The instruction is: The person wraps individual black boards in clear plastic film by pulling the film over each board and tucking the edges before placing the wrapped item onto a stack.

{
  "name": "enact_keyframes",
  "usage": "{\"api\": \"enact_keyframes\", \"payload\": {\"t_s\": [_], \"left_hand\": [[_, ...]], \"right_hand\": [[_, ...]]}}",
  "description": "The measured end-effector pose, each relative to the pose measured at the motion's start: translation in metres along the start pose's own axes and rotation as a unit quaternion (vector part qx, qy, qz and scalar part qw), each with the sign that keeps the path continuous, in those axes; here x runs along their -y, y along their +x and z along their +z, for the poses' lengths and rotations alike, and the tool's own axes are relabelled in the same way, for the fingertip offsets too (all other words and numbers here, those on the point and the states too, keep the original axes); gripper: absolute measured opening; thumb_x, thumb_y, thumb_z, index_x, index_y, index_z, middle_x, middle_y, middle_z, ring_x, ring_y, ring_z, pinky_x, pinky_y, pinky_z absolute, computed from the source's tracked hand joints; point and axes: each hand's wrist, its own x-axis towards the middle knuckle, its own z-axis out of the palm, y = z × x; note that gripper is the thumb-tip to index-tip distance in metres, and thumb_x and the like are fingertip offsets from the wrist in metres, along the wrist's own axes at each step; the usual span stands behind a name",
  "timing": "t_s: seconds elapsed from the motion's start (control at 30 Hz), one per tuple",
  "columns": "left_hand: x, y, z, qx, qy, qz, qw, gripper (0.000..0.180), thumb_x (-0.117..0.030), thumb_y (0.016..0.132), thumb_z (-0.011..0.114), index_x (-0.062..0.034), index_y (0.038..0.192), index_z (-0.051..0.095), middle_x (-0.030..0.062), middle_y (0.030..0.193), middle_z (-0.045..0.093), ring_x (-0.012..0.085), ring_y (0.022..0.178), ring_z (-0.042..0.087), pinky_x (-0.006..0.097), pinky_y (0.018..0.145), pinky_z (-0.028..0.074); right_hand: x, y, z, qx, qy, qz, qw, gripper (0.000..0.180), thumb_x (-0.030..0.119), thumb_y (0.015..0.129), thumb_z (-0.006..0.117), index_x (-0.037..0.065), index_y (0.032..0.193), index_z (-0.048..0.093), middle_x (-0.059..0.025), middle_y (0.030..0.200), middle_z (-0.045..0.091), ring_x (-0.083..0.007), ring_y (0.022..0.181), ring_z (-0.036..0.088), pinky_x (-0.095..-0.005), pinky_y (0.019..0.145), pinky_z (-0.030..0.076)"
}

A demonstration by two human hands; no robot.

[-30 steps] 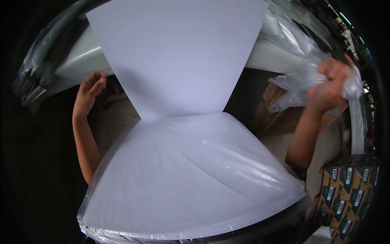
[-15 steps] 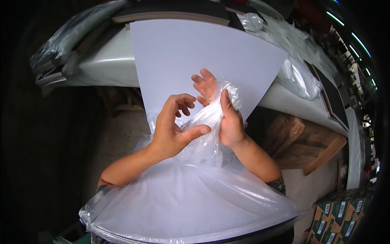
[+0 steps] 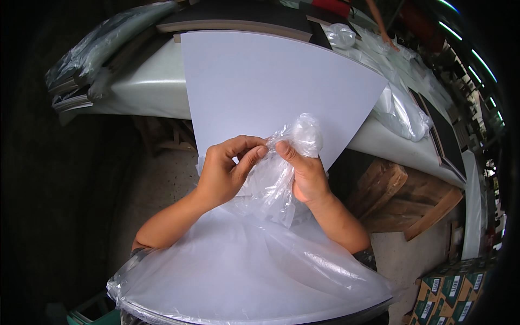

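Clear plastic film [image 3: 271, 181] is gathered in a crumpled bunch in front of me. My right hand [image 3: 307, 173] grips the bunch, thumb pressed on its near side. My left hand [image 3: 230, 168] pinches the film at its left edge, thumb and fingertips close together. Below the bunch, the film spreads over a large white sheet [image 3: 244, 281] at my body, its edge bulging toward me. Beyond my hands a big white board [image 3: 281, 81] stretches away, its near end hidden behind the bunched plastic.
Dark board stacks [image 3: 233, 19] lie at the back on a table with a pale plastic cover [image 3: 146, 86]. Crumpled plastic [image 3: 401, 108] lies right of the white board. A wooden pallet [image 3: 411, 200] stands below right. Printed cartons [image 3: 449, 292] are stacked lower right.
My left fingers have closed from a spread curl into a pinch on the film. My right hand has closed round the bunch, its fingers now hidden behind it.
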Motion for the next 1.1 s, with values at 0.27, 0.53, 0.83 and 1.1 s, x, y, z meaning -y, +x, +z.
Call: {"api": "enact_keyframes", "payload": {"t_s": [0.27,0.53,0.83,1.1], "left_hand": [[0.007,-0.003,0.006,0.026,-0.178,-0.01,0.984,0.014,-0.014,0.083,0.06,-0.0016,0.084,0.055,0.0008,0.074,0.057,0.0069,0.065,0.051,0.021,0.062,0.044],[0.003,-0.003,-0.002,0.061,0.022,-0.045,0.997,0.024,-0.018,0.088,0.052,0.0026,0.079,0.059,0.0005,0.069,0.057,0.0039,0.064,0.048,0.019,0.059,0.042],[-0.016,0.001,-0.014,0.096,-0.196,-0.283,0.934,0.04,-0.035,0.092,0.042,-0.0049,0.069,0.056,-0.0023,0.06,0.047,0.009,0.06,0.047,0.024,0.064,0.042],[0.011,0.031,-0.099,0.223,-0.493,-0.145,0.828,0.023,-0.03,0.088,0.049,-0.009,0.083,0.056,0.0015,0.071,0.058,0.0089,0.062,0.053,0.022,0.067,0.045]], "right_hand": [[-0.006,-0.004,0.002,-0.025,0.013,-0.003,1.0,0.022,0.016,0.079,0.065,0.007,0.095,0.052,-0.0005,0.082,0.054,-0.0091,0.077,0.052,-0.0249,0.07,0.043],[-0.01,-0.006,0.004,-0.04,0.022,-0.021,0.999,0.023,0.019,0.08,0.064,0.006,0.095,0.053,-0.0025,0.085,0.056,-0.0106,0.08,0.053,-0.0259,0.071,0.044],[0.026,-0.008,-0.029,0.131,0.034,0.008,0.991,0.02,0.022,0.084,0.058,0.009,0.071,0.048,-0.0036,0.064,0.049,-0.0157,0.068,0.054,-0.0291,0.059,0.044],[0.077,-0.028,-0.083,0.189,-0.374,-0.05,0.906,0.028,0.024,0.086,0.053,0.003,0.104,0.051,-0.0069,0.082,0.059,-0.0178,0.073,0.056,-0.0281,0.066,0.044]]}}
